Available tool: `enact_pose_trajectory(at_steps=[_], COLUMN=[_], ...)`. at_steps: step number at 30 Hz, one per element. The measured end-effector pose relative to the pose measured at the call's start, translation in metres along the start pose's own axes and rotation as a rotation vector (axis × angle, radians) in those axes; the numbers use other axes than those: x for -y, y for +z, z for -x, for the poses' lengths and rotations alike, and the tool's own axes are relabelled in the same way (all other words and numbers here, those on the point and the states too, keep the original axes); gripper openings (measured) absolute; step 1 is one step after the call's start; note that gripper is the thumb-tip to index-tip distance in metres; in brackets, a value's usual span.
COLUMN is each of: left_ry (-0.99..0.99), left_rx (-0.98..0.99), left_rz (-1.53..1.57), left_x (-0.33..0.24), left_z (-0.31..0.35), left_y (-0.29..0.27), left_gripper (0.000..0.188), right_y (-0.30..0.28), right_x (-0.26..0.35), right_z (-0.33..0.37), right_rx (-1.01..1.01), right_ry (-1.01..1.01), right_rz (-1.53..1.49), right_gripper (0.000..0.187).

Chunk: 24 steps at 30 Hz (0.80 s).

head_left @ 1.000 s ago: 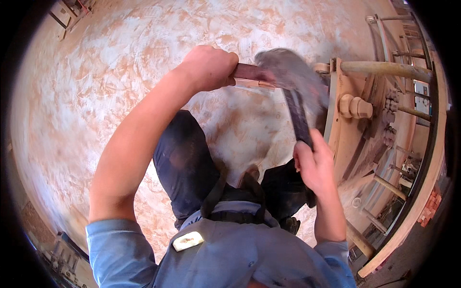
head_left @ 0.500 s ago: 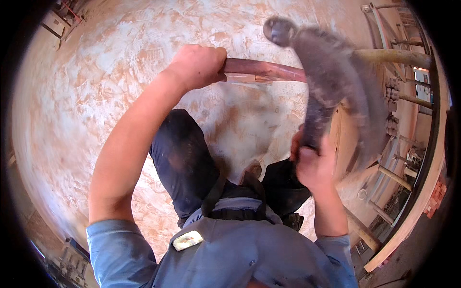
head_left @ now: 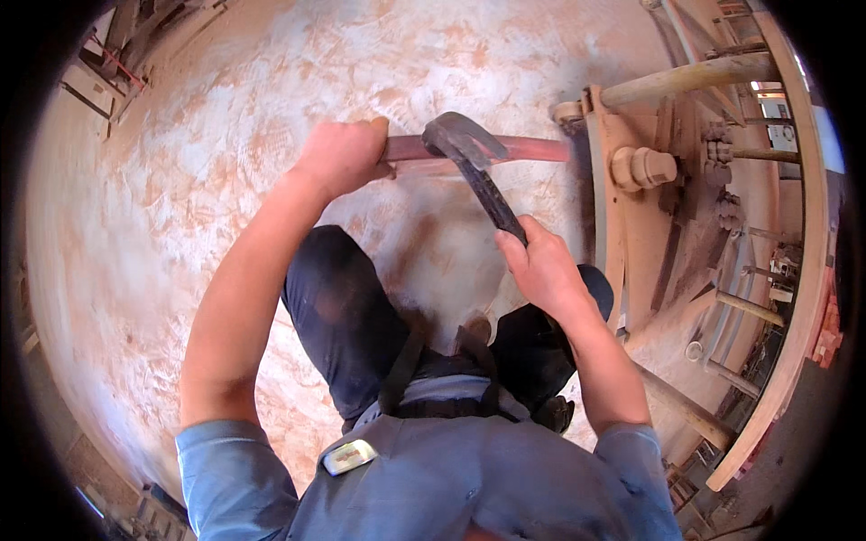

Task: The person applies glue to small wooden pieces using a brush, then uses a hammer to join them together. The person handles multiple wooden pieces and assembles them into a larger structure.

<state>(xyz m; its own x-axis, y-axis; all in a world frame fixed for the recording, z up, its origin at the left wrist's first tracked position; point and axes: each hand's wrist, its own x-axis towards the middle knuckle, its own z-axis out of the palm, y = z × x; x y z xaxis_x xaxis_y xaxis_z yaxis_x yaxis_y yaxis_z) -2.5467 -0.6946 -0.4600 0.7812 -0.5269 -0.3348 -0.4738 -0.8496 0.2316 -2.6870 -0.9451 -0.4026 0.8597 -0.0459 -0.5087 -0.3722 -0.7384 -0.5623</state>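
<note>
A dark claw hammer [head_left: 494, 194] is in my right hand [head_left: 546, 268], whose fingers are wrapped round the lower handle. Its head lies over the middle of a reddish, slightly curved strip of wood [head_left: 538, 149]; whether the two touch I cannot tell. My left hand [head_left: 339, 157] is closed round the strip's left end and keeps it roughly level above the floor. The strip's right end is close to an upright wooden board [head_left: 603, 162] and blurs there. My bent knees are below both hands.
A pale floor [head_left: 216, 117] with reddish-brown smears lies beneath. To the right, a wooden structure has round poles [head_left: 690, 79], a knobbed wooden piece [head_left: 642, 169] and a long outer beam [head_left: 807, 288]. Equipment [head_left: 95, 86] stands at the far left.
The hammer, blurred near the structure at right before, has swung left over the strip. My right hand has moved left and up; my left hand shifted slightly left and down.
</note>
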Motion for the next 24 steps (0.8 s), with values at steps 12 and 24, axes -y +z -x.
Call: enact_pose_trajectory(at_steps=[12,24], left_ry=[-0.007,-0.041], left_rx=[-0.325,-0.370], left_rz=[-0.118,-0.164], left_x=[-0.053,-0.061], left_z=[-0.040,-0.042], left_y=[0.017,0.021], left_gripper=[0.072,0.069], right_y=[-0.052,-0.056], right_x=[-0.009,-0.022], right_z=[0.057,0.036], right_rx=[-0.379,-0.282], right_ry=[-0.141,0.071], right_rz=[-0.492,-0.361], right_gripper=[0.022,0.025])
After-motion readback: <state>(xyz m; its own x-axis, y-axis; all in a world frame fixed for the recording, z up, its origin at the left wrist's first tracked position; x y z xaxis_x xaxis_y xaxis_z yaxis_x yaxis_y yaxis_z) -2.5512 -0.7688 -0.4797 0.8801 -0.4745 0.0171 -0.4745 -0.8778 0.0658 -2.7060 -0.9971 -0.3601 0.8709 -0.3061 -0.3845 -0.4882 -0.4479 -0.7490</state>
